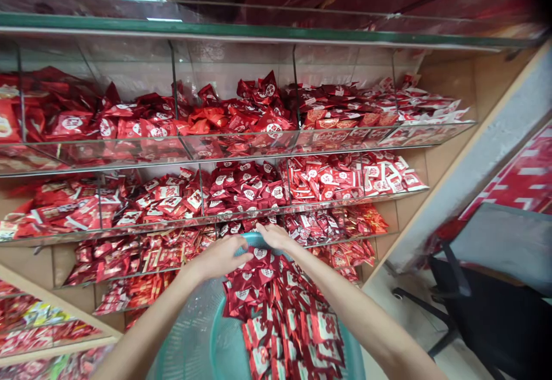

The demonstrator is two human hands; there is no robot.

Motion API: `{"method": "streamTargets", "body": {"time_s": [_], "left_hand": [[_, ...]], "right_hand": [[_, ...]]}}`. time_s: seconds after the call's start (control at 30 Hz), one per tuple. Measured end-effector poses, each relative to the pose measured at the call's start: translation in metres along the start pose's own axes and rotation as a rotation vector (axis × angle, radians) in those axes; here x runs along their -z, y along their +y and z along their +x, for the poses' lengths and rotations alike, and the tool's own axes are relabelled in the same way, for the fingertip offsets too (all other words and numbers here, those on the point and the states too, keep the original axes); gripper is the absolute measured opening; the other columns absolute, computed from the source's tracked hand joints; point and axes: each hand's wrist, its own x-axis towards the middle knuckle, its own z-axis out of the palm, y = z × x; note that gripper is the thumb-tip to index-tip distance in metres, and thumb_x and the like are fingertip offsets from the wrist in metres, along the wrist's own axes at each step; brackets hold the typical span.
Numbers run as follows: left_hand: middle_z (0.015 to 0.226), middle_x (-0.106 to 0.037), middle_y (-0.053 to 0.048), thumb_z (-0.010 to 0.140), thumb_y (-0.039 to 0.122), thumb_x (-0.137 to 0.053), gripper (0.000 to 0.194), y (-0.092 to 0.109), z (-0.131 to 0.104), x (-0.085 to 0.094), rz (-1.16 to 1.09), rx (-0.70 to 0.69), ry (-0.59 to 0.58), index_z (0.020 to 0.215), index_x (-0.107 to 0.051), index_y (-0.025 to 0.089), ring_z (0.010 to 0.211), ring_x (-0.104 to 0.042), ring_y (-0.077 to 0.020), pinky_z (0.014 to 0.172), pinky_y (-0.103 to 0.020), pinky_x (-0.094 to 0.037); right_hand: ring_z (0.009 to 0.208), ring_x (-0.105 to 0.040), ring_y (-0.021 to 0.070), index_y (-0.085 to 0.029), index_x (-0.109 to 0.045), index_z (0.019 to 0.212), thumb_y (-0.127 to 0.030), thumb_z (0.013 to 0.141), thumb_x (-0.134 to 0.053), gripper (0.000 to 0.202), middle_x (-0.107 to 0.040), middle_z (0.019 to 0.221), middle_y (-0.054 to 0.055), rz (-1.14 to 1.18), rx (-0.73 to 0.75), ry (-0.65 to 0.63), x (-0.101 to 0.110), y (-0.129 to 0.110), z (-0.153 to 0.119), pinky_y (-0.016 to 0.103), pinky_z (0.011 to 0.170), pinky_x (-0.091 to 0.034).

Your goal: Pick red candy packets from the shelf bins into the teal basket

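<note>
From where I stand, both bare arms reach forward over a teal perforated plastic basket (183, 337), tucked close against the glass-fronted display shelves (276, 36). The left hand (221, 256) is at the basket's far rim, fingers bent and thumb parted from them; whether its grip is closed on the plastic I can't tell. The right hand (273, 236) lies just beside it at the same rim, fingers pointing inward, and its grip is just as hard to read from here.

Inside the basket, dark red packets with white round labels (254, 276) are heaped near the hands, and red-and-white packets (297, 340) fill the nearer part, leaving some teal bottom bare on the left.

Straight ahead, clear dividers split each tier into compartments. More dark red packets (245, 187) lie in the middle tier, with red packets (153, 130) piled in the one above. A lower rack off to the left carries some yellow packets (45, 314) among the red ones. Over on the right, well apart from the basket, a black office chair (495, 317) stands on the pale floor.
</note>
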Motion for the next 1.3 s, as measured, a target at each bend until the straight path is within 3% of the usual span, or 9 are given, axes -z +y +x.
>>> {"method": "streamTargets", "body": {"time_s": [0.07, 0.13, 0.23, 0.3, 0.53, 0.73, 0.87, 1.13, 1.3], "left_hand": [[0.073, -0.063, -0.001, 0.083, 0.043, -0.044, 0.031, 0.029, -0.001, 0.023, -0.002, -0.074, -0.044, 0.082, -0.066, 0.021, 0.065, -0.054, -0.0148, 0.067, -0.026, -0.04], [0.074, -0.063, -0.001, 0.085, 0.04, -0.042, 0.033, 0.048, 0.009, 0.046, 0.07, -0.11, 0.081, 0.082, -0.066, 0.018, 0.066, -0.054, -0.0143, 0.067, -0.026, -0.041], [0.084, -0.064, -0.003, 0.085, 0.035, -0.041, 0.03, 0.046, 0.038, 0.072, 0.225, -0.163, 0.27, 0.087, -0.064, 0.016, 0.076, -0.056, -0.0159, 0.073, -0.027, -0.041], [0.093, -0.064, -0.004, 0.084, 0.032, -0.044, 0.027, 0.031, 0.061, 0.08, 0.341, -0.151, 0.3, 0.093, -0.064, 0.017, 0.086, -0.057, -0.018, 0.079, -0.029, -0.041], [0.101, -0.066, -0.008, 0.083, 0.038, -0.043, 0.035, -0.01, 0.103, 0.08, 0.562, -0.092, 0.183, 0.103, -0.063, 0.017, 0.094, -0.058, -0.0225, 0.086, -0.033, -0.041], [0.127, -0.054, -0.009, 0.082, 0.043, -0.042, 0.05, -0.011, 0.106, 0.08, 0.586, -0.058, 0.092, 0.123, -0.052, 0.016, 0.114, -0.05, -0.0234, 0.098, -0.033, -0.036], [0.13, -0.052, -0.01, 0.079, 0.041, -0.045, 0.055, -0.003, 0.109, 0.081, 0.599, -0.001, 0.041, 0.128, -0.047, 0.016, 0.117, -0.048, -0.025, 0.1, -0.035, -0.034], [0.112, -0.054, -0.01, 0.07, 0.028, -0.06, 0.053, 0.006, 0.114, 0.083, 0.512, 0.021, 0.192, 0.121, -0.052, 0.017, 0.104, -0.053, -0.0245, 0.09, -0.032, -0.041], [0.093, -0.056, -0.005, 0.07, 0.025, -0.061, 0.041, 0.009, 0.109, 0.085, 0.387, -0.043, 0.373, 0.11, -0.058, 0.018, 0.094, -0.053, -0.021, 0.085, -0.032, -0.042]], "right_hand": [[0.1, -0.06, 0.0237, -0.02, -0.066, 0.097, -0.05, 0.091, -0.017, 0.058, -0.067, 0.105, 0.01, -0.048, 0.013, 0.009, 0.003, 0.001, -0.003, 0.032, 0.08, -0.043], [0.098, -0.061, 0.0231, -0.021, -0.065, 0.098, -0.046, 0.092, -0.023, 0.05, -0.067, 0.103, 0.009, -0.086, 0.025, 0.019, 0.002, 0.001, -0.006, 0.031, 0.078, -0.043], [0.099, -0.061, 0.0247, -0.02, -0.062, 0.103, -0.042, 0.092, -0.024, 0.045, -0.066, 0.104, 0.011, -0.116, 0.017, 0.042, -0.004, -0.001, -0.008, 0.034, 0.08, -0.042], [0.099, -0.06, 0.0262, -0.019, -0.06, 0.106, -0.042, 0.093, -0.022, 0.046, -0.066, 0.104, 0.014, -0.134, 0.006, 0.057, -0.01, -0.004, -0.008, 0.037, 0.08, -0.042], [0.104, -0.057, 0.0286, -0.017, -0.054, 0.111, -0.039, 0.093, -0.024, 0.041, -0.063, 0.106, 0.017, -0.185, -0.03, 0.115, -0.019, -0.014, -0.009, 0.044, 0.085, -0.039], [0.106, -0.056, 0.0278, -0.017, -0.055, 0.11, -0.039, 0.093, -0.024, 0.041, -0.063, 0.106, 0.016, -0.196, -0.062, 0.105, -0.017, -0.017, -0.008, 0.043, 0.086, -0.039], [0.106, -0.055, 0.0277, -0.018, -0.054, 0.112, -0.041, 0.093, -0.021, 0.044, -0.063, 0.108, 0.015, -0.207, -0.075, 0.092, -0.017, -0.018, -0.008, 0.042, 0.087, -0.039], [0.108, -0.055, 0.0268, -0.019, -0.053, 0.113, -0.037, 0.093, -0.026, 0.038, -0.063, 0.109, 0.013, -0.24, -0.065, 0.05, -0.014, -0.017, -0.01, 0.042, 0.087, -0.039], [0.107, -0.055, 0.0289, -0.019, -0.051, 0.115, -0.038, 0.093, -0.023, 0.04, -0.062, 0.11, 0.014, -0.251, -0.065, 0.042, -0.016, -0.017, -0.011, 0.043, 0.086, -0.041]]}}
